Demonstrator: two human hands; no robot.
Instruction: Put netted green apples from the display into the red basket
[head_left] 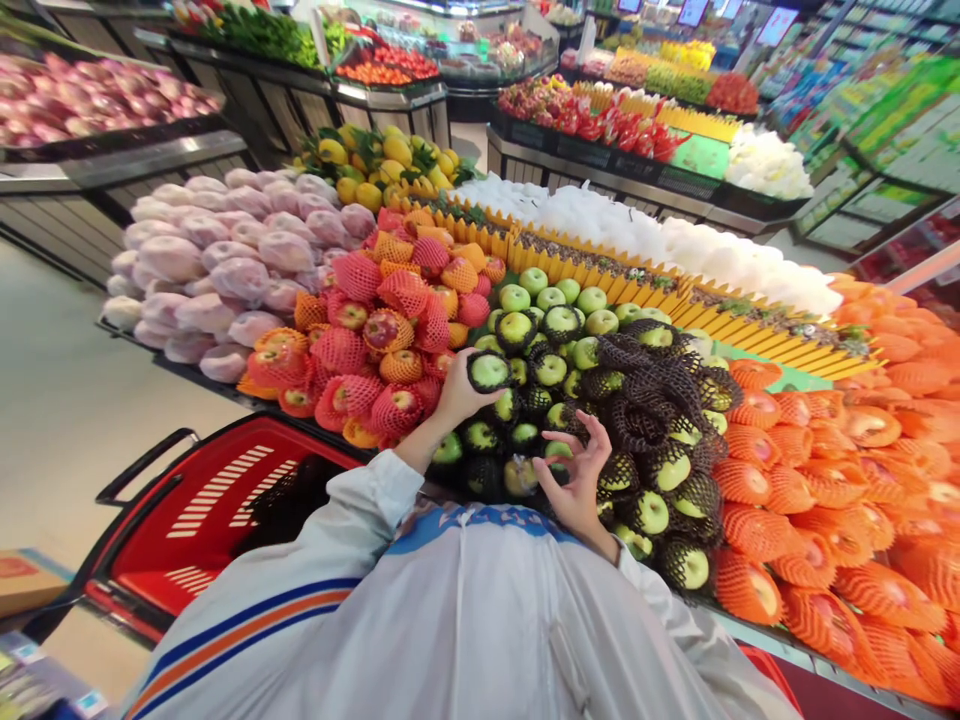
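Observation:
My left hand (pixel 463 388) is wrapped round a green apple (pixel 490 371) in a black foam net, held above the pile at the display's front. To its right, my right hand (pixel 581 470) hovers over the netted apples with thumb and fingers apart and nothing in it. Below and between the hands lies a fruit in clear plastic (pixel 521 475), its kind hard to make out. Bare green apples (pixel 534 281) sit toward the back of the pile. A heap of loose black foam nets (pixel 649 385) covers apples to the right of my right hand.
Left of the green apples are apples in red and orange nets (pixel 390 330), then wrapped pale pink fruit (pixel 225 260). Orange-netted fruit (pixel 810 480) fills the right side. A yellow divider fence (pixel 600 275) runs behind. A red shopping basket (pixel 217 510) stands at my left.

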